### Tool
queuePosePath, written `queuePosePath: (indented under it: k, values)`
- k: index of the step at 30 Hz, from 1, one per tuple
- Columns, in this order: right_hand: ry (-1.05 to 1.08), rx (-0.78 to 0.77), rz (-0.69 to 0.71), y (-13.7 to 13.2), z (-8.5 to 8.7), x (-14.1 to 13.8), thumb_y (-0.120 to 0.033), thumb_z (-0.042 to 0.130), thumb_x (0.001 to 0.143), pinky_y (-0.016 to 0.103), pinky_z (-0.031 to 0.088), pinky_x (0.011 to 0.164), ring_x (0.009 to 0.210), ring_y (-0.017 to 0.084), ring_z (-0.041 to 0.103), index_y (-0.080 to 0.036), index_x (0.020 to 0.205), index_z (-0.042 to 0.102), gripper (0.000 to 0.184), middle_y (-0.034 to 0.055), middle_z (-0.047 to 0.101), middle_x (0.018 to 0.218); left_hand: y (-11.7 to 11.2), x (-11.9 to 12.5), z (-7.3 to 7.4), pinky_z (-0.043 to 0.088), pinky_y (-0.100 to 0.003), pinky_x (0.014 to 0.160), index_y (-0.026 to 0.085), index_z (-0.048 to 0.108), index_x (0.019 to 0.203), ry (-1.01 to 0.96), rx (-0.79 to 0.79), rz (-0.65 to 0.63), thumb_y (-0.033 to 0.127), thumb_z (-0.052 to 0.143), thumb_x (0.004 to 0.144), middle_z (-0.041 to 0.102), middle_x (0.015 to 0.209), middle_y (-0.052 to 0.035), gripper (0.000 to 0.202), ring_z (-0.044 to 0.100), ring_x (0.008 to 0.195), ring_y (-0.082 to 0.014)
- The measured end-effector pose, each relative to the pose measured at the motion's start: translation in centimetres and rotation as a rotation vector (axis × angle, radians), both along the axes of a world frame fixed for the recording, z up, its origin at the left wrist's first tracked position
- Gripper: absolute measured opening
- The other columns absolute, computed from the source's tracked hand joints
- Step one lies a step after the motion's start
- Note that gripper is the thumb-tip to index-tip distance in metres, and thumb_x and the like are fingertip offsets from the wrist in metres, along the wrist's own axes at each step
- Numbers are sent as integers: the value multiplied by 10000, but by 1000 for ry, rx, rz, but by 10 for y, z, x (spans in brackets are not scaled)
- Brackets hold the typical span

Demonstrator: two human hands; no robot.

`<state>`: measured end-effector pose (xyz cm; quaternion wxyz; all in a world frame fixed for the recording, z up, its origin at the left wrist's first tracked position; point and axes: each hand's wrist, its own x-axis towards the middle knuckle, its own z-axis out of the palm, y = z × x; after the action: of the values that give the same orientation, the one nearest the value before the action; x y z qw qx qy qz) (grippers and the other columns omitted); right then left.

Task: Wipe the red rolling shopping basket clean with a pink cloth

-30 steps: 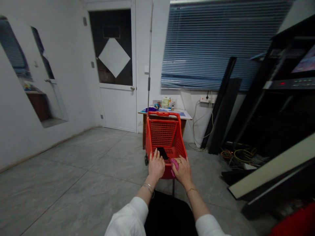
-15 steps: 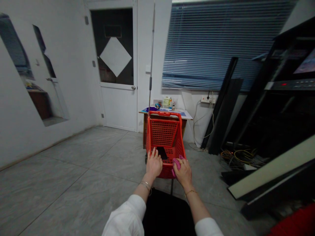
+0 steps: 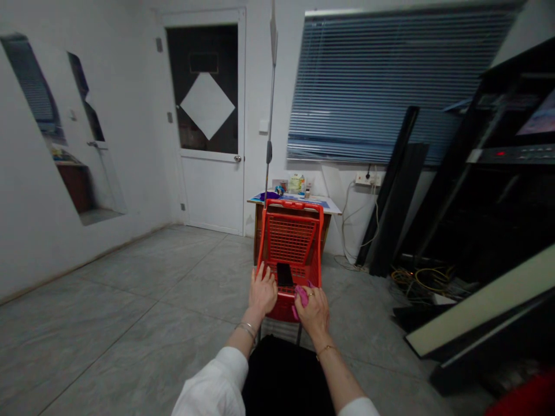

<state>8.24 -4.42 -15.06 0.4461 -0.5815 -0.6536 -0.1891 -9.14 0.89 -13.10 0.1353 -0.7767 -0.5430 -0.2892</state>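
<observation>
A red plastic shopping cart (image 3: 291,234) with a grid-like basket stands in front of me, its near end toward my body. My left hand (image 3: 262,293) lies at the near left corner of the basket, fingers stretched out and apart, with nothing in it. Bunched in my right hand (image 3: 316,311) is a pink cloth (image 3: 300,297), pressed against the near rim on the right side. Between and beyond my hands, a flat black rectangular object (image 3: 284,275), phone-like in shape, rests in the basket. My right palm hides part of the cloth.
Behind the cart is a small table (image 3: 332,206) bearing bottles and packets. A thin upright pole (image 3: 271,110) rises by the cart's far left. Black panels (image 3: 392,196), cables (image 3: 416,277) and a pale board (image 3: 477,303) are at right. A white door (image 3: 212,190) stands behind, left.
Both hands have shifted left relative to the cart, the pink cloth moving along the near rim with my right hand. More of the black object shows. The whole view has shifted slightly.
</observation>
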Motion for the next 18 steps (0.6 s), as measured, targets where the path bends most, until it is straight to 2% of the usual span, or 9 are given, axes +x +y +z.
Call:
queuePosePath:
  k: [6,10,14,18]
  values:
    - [-5,17,-27,-7,-4,3,-331,498,933,368,422,911,947,218,539,-184,1017,666,239,75,645,913,-2,5,-1,211,-553,1207,158,700,1141,-16,-4,-27,226,393,933,608,1366,-108,377,335,1441,-277]
    - [-30,13,-60,-8,-5,3,-316,477,947,371,413,914,948,219,533,-169,1040,668,258,87,640,924,1,7,0,247,-536,1197,139,694,1143,-5,-31,-28,216,383,936,615,1355,-120,381,381,1416,-267]
    - [-45,-15,-148,2,2,5,-326,452,963,388,404,897,931,234,547,-164,973,686,285,104,645,887,5,16,1,271,-527,1185,133,694,1134,-5,-39,-49,207,388,935,626,1336,-134,373,416,1395,-260]
    - [-61,-51,-224,13,12,-3,-326,432,968,392,384,846,816,221,551,-172,904,698,314,103,629,826,5,29,2,268,-534,1183,139,698,1116,-35,-18,-58,197,392,935,637,1320,-134,360,423,1391,-266]
